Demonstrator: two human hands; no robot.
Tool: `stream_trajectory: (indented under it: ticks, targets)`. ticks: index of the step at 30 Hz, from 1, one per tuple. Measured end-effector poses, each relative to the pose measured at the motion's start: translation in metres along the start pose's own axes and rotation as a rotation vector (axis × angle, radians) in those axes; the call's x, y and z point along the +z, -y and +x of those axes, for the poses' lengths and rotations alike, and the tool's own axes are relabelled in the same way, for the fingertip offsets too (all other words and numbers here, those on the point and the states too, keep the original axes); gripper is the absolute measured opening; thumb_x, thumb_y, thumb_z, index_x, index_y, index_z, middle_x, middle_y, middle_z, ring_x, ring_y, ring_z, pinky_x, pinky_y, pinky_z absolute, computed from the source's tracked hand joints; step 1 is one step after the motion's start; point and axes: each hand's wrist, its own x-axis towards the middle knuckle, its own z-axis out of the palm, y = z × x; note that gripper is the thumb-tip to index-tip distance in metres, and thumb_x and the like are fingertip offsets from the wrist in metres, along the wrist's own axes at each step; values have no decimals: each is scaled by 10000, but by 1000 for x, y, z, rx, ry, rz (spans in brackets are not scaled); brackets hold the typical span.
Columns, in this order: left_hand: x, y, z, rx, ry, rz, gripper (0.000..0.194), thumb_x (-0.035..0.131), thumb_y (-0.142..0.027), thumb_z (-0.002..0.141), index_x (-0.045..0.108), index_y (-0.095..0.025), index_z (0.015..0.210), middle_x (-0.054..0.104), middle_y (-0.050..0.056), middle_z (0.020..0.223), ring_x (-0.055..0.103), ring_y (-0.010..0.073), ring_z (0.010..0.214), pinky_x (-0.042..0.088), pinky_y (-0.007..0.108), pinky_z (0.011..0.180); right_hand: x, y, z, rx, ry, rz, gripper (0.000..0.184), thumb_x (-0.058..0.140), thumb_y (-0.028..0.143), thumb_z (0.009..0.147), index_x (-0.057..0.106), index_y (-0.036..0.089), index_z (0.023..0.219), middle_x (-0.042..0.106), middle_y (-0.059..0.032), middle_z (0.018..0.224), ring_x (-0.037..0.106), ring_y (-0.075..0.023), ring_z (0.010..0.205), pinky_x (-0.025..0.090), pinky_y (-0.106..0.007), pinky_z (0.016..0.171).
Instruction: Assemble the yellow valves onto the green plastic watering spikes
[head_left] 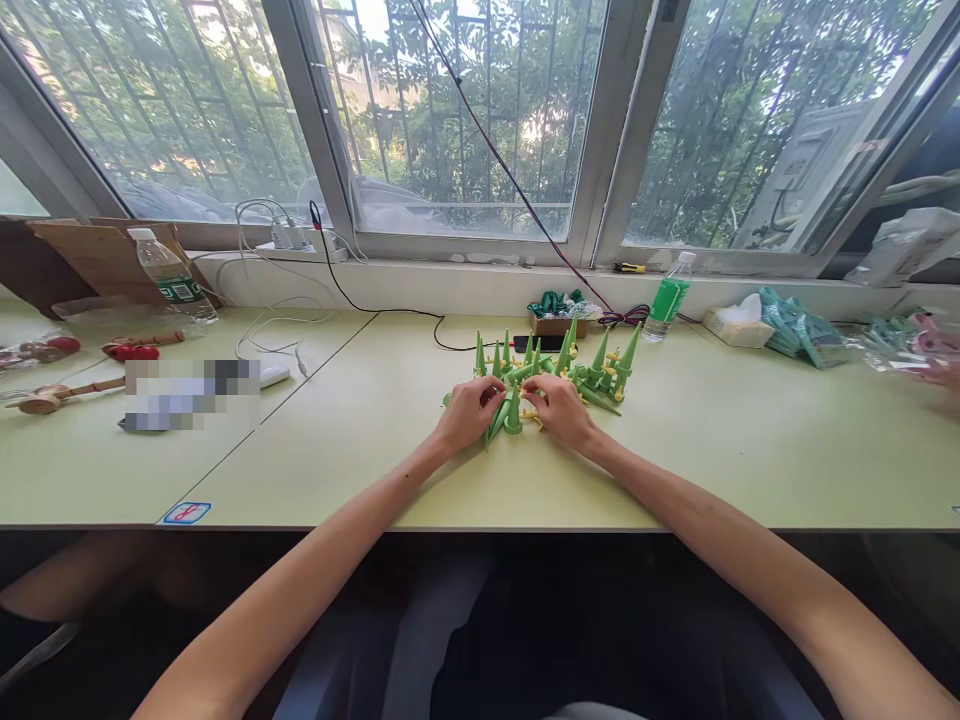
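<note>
Several green plastic cones with small yellow pieces stand and lie in a cluster on the table. My left hand (pixel 472 412) is closed at the near left of this cluster, thumb and fingers pinched together; what they hold is hidden. An upright green cone (pixel 514 412) stands between my two hands. On its right side, my right hand (pixel 561 410) pinches at a small yellow piece by its fingertips. More upright cones (pixel 626 365) rise beyond my right hand, and other cones lie tilted among them.
Behind the cones are a small brown box (pixel 553 327) and a dark phone (pixel 541 343). A green-labelled bottle (pixel 667 298) and a tissue pack (pixel 739 322) stand at back right. Wooden toys (pixel 46 400), another bottle (pixel 174 278) and white cables (pixel 262 335) are on the left.
</note>
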Motion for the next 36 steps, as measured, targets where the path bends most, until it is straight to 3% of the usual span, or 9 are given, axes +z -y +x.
stream_trajectory:
  ticks: [5, 14, 30, 36]
  targets:
    - [0, 2, 0, 60, -5, 31, 122, 593, -238, 875, 705, -191, 868, 688, 17, 783, 597, 144, 705, 474, 278, 719, -2, 6, 1, -57, -107, 129, 111, 581, 174, 924, 692, 179, 918, 707, -67, 927, 644, -187, 817, 497, -304, 758]
    - [-1, -1, -1, 97, 3, 21, 150, 593, -236, 898, 732, -190, 867, 681, 25, 799, 600, 145, 712, 471, 273, 698, -4, 13, -1, -113, -50, 206, 123, 576, 241, 944, 690, 193, 940, 689, -55, 918, 562, -129, 646, 468, -275, 651]
    - [-2, -4, -3, 113, 19, 23, 183, 572, -298, 904, 722, -199, 868, 670, 21, 786, 582, 147, 695, 458, 282, 698, -4, 10, -1, -103, -26, 234, 140, 582, 271, 946, 695, 189, 948, 677, -58, 924, 539, -117, 610, 459, -273, 623]
    - [-2, -3, -2, 36, 2, -4, 128, 597, -275, 877, 668, -198, 952, 665, 0, 766, 582, 142, 681, 468, 274, 688, -4, 11, -1, -76, -35, 235, 181, 563, 304, 956, 702, 188, 952, 677, -61, 927, 519, -115, 597, 464, -269, 607]
